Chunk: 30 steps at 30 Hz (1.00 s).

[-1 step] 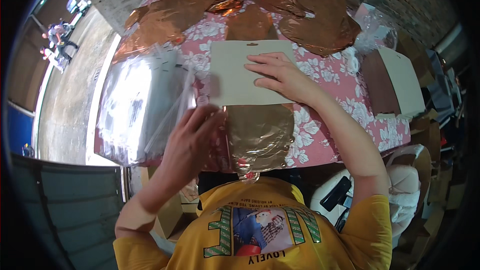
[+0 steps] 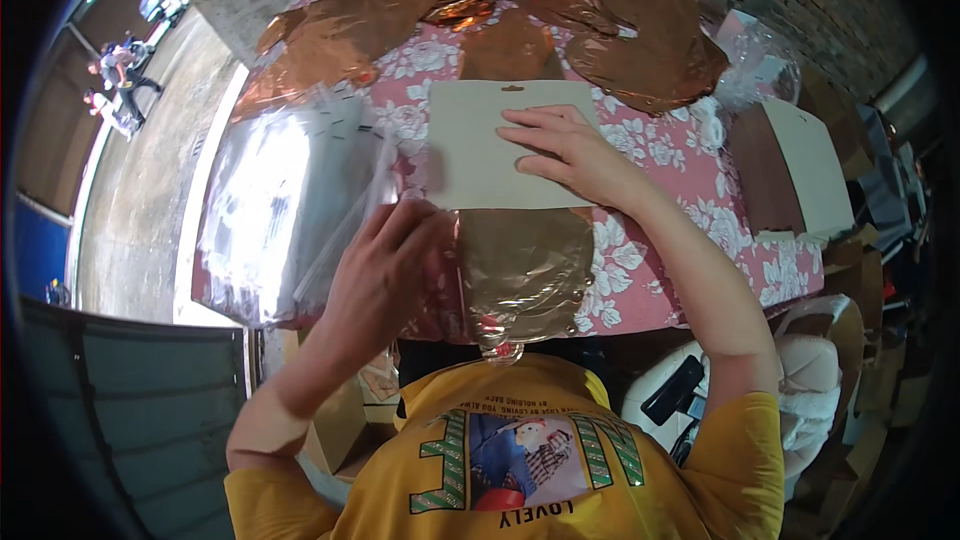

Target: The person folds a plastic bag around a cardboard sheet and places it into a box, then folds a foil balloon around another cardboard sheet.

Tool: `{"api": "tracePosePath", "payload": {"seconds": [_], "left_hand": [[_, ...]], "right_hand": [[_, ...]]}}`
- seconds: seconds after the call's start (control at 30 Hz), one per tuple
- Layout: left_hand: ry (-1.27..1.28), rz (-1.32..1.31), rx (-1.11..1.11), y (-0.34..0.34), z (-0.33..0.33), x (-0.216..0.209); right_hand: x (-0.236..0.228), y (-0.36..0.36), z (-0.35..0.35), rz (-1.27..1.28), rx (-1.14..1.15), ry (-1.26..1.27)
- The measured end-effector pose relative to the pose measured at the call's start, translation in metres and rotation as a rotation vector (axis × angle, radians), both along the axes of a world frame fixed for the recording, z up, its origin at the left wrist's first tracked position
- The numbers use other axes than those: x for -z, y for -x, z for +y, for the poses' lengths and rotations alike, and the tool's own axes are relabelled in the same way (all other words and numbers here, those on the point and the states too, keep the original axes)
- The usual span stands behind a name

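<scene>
My right hand (image 2: 565, 152) lies flat with fingers spread on a cream card (image 2: 465, 145), which has a hang slot at its top edge. From under the card a shiny bronze foil balloon (image 2: 525, 265) sticks out toward my body, its end hanging at the table's edge. Another bronze foil part (image 2: 510, 48) shows beyond the card's far edge. Beside the card's lower left corner, my left hand (image 2: 385, 260) is bent with its fingers pressed together. What those fingers hold, if anything, is hidden. A stack of clear plastic bags (image 2: 270, 210) lies left of it.
Several flat bronze foil balloons (image 2: 650, 50) cover the far side of the table with its pink flowered cloth (image 2: 655, 290). A stack of cream cards (image 2: 800, 165) stands at the right edge. A dark phone (image 2: 672, 388) rests on a white padded seat (image 2: 805, 380) at right.
The view has shifted slightly. My left hand has moved a little upward, toward the card's lower left corner. My right hand stays flat on the card.
</scene>
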<state>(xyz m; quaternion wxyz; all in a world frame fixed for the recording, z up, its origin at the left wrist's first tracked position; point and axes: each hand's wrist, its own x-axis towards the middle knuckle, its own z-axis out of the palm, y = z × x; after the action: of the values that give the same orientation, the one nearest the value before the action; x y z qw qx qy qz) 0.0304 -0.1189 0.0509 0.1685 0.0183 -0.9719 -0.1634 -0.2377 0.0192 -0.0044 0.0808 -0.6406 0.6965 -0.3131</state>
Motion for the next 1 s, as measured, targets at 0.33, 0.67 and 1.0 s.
{"api": "tracePosePath", "payload": {"seconds": [0.33, 0.67, 1.0], "left_hand": [[-0.513, -0.263, -0.167, 0.027, -0.001, 0.004], [-1.335, -0.425, -0.539, 0.046, 0.016, -0.019], [-1.449, -0.132, -0.376, 0.039, 0.022, 0.002]], "right_hand": [[-0.002, -0.001, -0.001, 0.041, 0.019, 0.026], [-0.002, -0.001, -0.003, -0.026, 0.014, -0.007], [0.004, 0.004, -0.001, -0.039, 0.004, 0.019]]}}
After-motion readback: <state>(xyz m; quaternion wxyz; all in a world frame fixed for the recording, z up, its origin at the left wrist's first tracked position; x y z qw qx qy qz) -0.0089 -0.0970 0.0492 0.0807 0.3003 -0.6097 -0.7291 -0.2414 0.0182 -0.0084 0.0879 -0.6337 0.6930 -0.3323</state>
